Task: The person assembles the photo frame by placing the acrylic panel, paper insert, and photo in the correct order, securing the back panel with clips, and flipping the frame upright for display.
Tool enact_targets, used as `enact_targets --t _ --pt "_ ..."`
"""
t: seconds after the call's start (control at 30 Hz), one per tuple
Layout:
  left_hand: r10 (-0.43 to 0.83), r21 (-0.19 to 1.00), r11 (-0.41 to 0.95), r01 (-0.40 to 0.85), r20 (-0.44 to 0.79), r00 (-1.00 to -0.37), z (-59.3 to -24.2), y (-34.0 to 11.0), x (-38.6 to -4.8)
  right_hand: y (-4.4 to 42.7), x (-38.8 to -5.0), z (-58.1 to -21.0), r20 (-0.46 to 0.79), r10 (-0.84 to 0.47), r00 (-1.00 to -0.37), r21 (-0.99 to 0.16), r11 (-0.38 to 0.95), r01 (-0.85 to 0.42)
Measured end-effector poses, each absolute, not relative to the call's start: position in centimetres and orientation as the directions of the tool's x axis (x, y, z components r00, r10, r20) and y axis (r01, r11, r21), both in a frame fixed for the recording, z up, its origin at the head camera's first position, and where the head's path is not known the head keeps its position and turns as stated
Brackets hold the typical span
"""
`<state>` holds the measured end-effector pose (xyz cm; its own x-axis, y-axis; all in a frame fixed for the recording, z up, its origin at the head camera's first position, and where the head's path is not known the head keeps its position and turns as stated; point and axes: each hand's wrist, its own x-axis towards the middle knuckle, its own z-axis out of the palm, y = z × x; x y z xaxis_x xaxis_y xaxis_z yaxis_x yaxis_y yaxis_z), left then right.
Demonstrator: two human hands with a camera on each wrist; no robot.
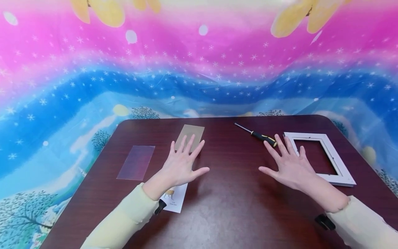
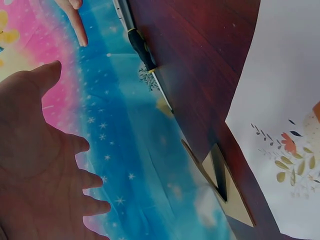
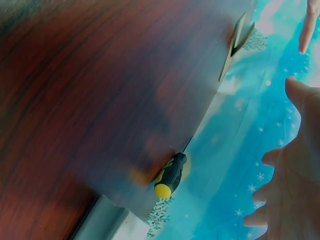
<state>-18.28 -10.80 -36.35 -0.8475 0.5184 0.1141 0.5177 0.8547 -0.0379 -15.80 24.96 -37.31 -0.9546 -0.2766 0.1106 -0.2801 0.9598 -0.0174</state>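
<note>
frame: white | screwdriver handle: black-yellow | tabletop: red-brown | backdrop: pink-blue, snowflaked

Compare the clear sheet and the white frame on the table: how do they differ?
The clear sheet is see-through, with the table showing through it; the white frame is opaque. The clear sheet is an unbroken panel, whereas the white frame surrounds a rectangular opening. The clear sheet looks thin, the white frame visibly thicker. Both are rectangular and lie flat on the table.
</note>
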Motion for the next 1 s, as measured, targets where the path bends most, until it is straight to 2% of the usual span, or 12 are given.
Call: enact_targets --t 0.23,0.7,1.0 --pt "0.523 -0.054 0.852 0.52 0.072 -0.849 -36.3 -9.9 -19.2 25.4 -16.3 -37.2 0.107 -0.267 -0.958 -0.017 0.963 -0.27" --pt "0.555 -0.055 0.832 0.553 0.086 -0.827 -36.5 -6.6 -21.2 27.8 -17.9 -37.1 0.049 -0.22 -0.974 -0.032 0.975 -0.222" --pt "0.536 -0.059 0.844 0.533 0.075 -0.841 -36.0 -5.1 -22.8 29.1 -18.4 -37.3 0.026 -0.195 -0.98 -0.05 0.979 -0.196"
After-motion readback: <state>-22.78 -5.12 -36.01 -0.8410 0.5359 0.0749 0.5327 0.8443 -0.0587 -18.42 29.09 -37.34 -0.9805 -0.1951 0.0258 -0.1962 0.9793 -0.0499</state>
